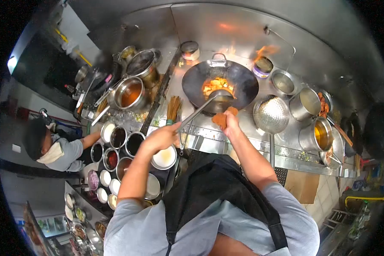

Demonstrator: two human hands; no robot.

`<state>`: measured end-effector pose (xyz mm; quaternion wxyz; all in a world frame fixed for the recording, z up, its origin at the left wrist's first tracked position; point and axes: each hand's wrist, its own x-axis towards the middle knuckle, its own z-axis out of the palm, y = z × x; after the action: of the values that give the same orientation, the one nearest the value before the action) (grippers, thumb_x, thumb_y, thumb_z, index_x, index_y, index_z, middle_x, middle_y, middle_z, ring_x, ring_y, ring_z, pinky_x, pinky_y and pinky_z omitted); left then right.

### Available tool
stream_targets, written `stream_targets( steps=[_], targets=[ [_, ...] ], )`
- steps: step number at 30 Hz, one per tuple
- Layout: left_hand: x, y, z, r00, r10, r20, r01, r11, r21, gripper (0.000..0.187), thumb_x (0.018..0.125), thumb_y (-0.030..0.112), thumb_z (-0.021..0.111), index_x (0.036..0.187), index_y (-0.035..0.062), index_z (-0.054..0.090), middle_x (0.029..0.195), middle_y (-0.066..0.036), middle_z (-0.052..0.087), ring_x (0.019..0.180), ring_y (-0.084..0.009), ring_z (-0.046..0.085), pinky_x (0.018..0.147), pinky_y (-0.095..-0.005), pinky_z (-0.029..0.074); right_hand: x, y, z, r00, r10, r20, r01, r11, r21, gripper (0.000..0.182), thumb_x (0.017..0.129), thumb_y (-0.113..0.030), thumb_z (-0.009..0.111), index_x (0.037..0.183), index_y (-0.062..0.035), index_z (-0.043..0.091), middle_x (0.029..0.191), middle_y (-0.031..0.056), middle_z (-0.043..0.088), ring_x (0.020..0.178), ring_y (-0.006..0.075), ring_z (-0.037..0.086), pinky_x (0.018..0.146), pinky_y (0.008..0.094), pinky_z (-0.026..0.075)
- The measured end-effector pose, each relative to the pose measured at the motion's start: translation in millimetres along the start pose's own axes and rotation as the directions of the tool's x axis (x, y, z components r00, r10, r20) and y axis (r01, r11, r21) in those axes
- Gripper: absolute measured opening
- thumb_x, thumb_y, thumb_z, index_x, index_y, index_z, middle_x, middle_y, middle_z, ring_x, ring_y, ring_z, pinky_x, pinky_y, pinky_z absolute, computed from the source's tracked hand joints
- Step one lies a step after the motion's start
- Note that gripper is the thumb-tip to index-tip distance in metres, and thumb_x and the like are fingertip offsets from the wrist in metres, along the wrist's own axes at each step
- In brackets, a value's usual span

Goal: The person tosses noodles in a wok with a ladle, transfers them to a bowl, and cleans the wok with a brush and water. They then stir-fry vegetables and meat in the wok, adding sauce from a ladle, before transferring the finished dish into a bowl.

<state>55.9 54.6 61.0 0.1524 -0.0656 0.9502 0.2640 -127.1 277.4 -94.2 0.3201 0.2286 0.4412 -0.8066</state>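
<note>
A dark wok (247, 87) sits on the stove, with orange-lit chunks of food (217, 84) in its middle. My left hand (160, 138) is closed round the long handle of a ladle (197, 112), whose bowl rests in the wok against the food. At the wok's near rim, my right hand (231, 124) is closed on a folded brown cloth (219, 120). Whatever part of the wok the cloth covers is hidden. Just right of the right hand lies a round perforated strainer (271, 114) with its handle pointing toward me.
Flames rise behind the wok near a tin (263, 67). Pots, one with yellow liquid (322, 134), stand at right. A bamboo brush (173, 109), a pot of reddish-brown liquid (130, 94) and several sauce containers (164, 158) are at left. Another person (64, 149) reaches toward the containers.
</note>
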Motion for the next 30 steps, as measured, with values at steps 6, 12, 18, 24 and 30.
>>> stream_targets(
  steps=[6, 12, 18, 24, 30],
  targets=[
    [10, 22, 40, 0.983, -0.126, -0.133, 0.136, 0.988, 0.068, 0.062, 0.088, 0.018, 0.056, 0.148, 0.0221, 0.038, 0.096, -0.023, 0.068, 0.092, -0.0418, 0.064, 0.083, -0.0489, 0.049, -40, 80, -85, 0.952, -0.184, 0.243, 0.216, 0.97, -0.113, 0.036, 0.087, -0.018, 0.049, 0.114, 0.0055, 0.058, 0.105, 0.0187, 0.065, 0.1, 0.0325, 0.064, 0.087, 0.0475, 0.055],
    [-57, 36, -8, 0.995, -0.094, -0.014, 0.095, 0.994, 0.052, 0.062, 0.089, 0.019, 0.062, 0.147, 0.0192, 0.039, 0.098, -0.024, 0.067, 0.094, -0.0421, 0.064, 0.083, -0.0472, 0.05, -56, 12, -9, 0.994, -0.097, 0.047, 0.089, 0.987, 0.137, 0.023, 0.086, -0.011, 0.051, 0.106, 0.0008, 0.051, 0.096, 0.0158, 0.061, 0.084, 0.0329, 0.065, 0.072, 0.049, 0.059],
    [16, 17, 59, 0.988, -0.098, -0.116, 0.116, 0.98, 0.162, 0.059, 0.086, 0.012, 0.052, 0.144, 0.0133, 0.043, 0.09, -0.025, 0.068, 0.087, -0.0435, 0.065, 0.078, -0.0524, 0.051, -34, 30, -18, 0.986, -0.115, 0.121, 0.118, 0.993, -0.014, 0.03, 0.087, -0.018, 0.053, 0.111, 0.0004, 0.054, 0.095, 0.0141, 0.066, 0.089, 0.0289, 0.066, 0.073, 0.0423, 0.056],
    [-31, 27, 47, 0.979, -0.104, -0.175, 0.109, 0.994, 0.018, 0.064, 0.088, 0.017, 0.064, 0.146, 0.0258, 0.039, 0.094, -0.02, 0.069, 0.089, -0.0413, 0.065, 0.08, -0.0476, 0.052, 1, 100, -119, 0.922, -0.252, 0.294, 0.349, 0.87, -0.349, 0.034, 0.084, -0.017, 0.049, 0.113, 0.0019, 0.054, 0.101, 0.0176, 0.063, 0.094, 0.0316, 0.065, 0.073, 0.0464, 0.058],
    [-36, 31, -10, 0.996, -0.09, -0.007, 0.09, 0.993, 0.075, 0.06, 0.087, 0.018, 0.065, 0.143, 0.0144, 0.044, 0.097, -0.022, 0.067, 0.091, -0.039, 0.065, 0.08, -0.0454, 0.05, 7, -3, -10, 0.996, -0.09, 0.028, 0.088, 0.993, 0.082, 0.028, 0.086, -0.018, 0.053, 0.108, -0.0004, 0.054, 0.097, 0.0143, 0.064, 0.082, 0.03, 0.066, 0.063, 0.043, 0.057]
  ],
)
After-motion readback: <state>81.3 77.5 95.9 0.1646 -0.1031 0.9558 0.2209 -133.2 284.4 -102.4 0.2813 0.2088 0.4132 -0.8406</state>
